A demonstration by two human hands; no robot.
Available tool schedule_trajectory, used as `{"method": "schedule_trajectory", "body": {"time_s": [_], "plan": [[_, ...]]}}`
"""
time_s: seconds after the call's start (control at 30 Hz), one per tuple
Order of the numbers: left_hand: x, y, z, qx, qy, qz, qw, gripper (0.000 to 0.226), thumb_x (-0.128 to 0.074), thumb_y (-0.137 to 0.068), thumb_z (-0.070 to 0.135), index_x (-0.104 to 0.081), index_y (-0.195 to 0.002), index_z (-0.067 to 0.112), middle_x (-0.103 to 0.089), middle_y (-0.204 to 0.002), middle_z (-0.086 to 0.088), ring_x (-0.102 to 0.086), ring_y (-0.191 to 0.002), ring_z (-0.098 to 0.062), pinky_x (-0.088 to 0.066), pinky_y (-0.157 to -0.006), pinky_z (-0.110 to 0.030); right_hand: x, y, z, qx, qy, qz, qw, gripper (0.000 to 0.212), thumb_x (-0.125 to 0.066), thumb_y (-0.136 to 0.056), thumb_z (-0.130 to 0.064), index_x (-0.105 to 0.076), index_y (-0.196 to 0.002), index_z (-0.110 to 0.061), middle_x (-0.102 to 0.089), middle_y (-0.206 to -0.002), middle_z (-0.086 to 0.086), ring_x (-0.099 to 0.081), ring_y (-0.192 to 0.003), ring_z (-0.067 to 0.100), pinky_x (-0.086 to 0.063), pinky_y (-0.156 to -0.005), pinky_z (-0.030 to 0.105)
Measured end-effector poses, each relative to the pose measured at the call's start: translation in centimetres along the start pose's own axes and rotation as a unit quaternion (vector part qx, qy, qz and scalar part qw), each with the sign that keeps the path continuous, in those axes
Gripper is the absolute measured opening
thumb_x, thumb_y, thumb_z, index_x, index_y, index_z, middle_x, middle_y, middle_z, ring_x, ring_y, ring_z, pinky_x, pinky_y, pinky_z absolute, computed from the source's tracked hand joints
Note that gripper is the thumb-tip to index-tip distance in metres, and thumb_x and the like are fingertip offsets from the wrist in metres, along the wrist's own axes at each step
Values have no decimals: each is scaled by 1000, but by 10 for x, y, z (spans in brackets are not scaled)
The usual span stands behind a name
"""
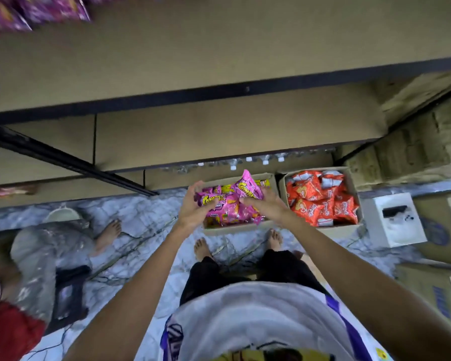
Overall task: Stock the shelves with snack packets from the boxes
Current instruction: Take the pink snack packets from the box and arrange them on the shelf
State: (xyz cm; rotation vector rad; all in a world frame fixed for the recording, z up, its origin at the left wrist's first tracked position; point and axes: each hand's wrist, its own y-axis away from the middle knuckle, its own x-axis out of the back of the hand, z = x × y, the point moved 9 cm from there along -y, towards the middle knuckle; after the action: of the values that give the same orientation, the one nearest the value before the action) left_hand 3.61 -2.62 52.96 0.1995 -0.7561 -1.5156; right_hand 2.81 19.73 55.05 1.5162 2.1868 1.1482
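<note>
Both the left hand [193, 208] and right hand [268, 207] grip pink packets [247, 192] between them, over their box [233, 229].

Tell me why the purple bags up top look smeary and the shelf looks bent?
Head view: the purple bags are blurred in the frame's corner; the wide-angle lens bows the shelf edge; the pink packets held by the left hand and right hand look sharper.

Reaching down toward 12 o'clock with bare left forearm [151, 267] from 7 and right forearm [331, 254] from 5. Clasping pink snack packets [231, 204] between left hand [193, 208] at 9 and right hand [270, 204] at 3, fingers seemingly curled over the edges.
</note>
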Motion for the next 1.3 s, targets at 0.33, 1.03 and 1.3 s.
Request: {"method": "schedule_trajectory", "body": {"time_s": [0.33,1.03,1.3], "plan": [[45,-3,65,-6,-24,-52,998,61,-91,-49,38,-70,-105,23,-76,-95,-11,-73,-85,-21,-53,-96,-44,25,6,-80,91,69,0,993,26,-76,-85,-37,-69,-107,-24,-75,-95,-3,-72,-94,16,-54,-79,22],[166,2,281,-181,-66,106,976,46,-86,-63,36,-65,-103,26,-67,-105,-2,-64,-95,-20,-52,-91,-36,126,-1,-314,323,100,8,941,55,-87,-76,-28,-57,-122,-23,-72,-109,-3,-73,-91,11,-58,-87,35],[233,-44,322,-238,-108,128,957,40,-82,-78,25,-60,-110,19,-61,-107,2,-59,-89,-10,-44,-73,-19,110,-39,-395,337,135,46,930,76,-84,-78,-29,-47,-143,-19,-59,-133,0,-57,-121,19,-45,-107,34]]}}
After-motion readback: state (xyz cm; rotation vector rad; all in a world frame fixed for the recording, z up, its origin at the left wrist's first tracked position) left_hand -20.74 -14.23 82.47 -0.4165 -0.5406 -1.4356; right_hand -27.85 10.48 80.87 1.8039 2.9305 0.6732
